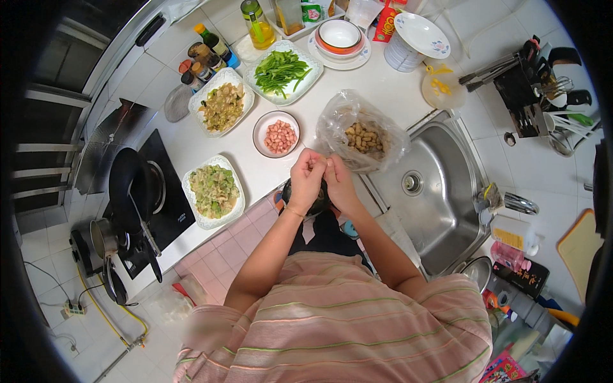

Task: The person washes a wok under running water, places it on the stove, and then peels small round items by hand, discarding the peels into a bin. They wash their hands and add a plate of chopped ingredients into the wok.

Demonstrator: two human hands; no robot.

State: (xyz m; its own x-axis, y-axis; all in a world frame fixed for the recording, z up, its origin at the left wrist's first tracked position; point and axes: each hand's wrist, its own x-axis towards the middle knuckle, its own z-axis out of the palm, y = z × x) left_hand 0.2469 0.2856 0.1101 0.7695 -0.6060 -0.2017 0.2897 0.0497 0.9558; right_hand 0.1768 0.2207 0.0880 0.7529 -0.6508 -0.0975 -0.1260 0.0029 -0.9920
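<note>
My left hand and my right hand meet at the counter's front edge, fingertips pinched together. A small tan thing, apparently a peanut, is held between them, mostly hidden by the fingers. Just beyond and to the right, a clear plastic bag lies open with unshelled peanuts inside. Beyond my left hand is a white dark-rimmed bowl holding shelled pink peanuts. Below the hands a dark round container is partly covered by them.
Plates of chopped food, a cooked dish and sliced green peppers stand on the counter. A wok sits on the black stove at left. The steel sink is at right. Stacked bowls and bottles line the back.
</note>
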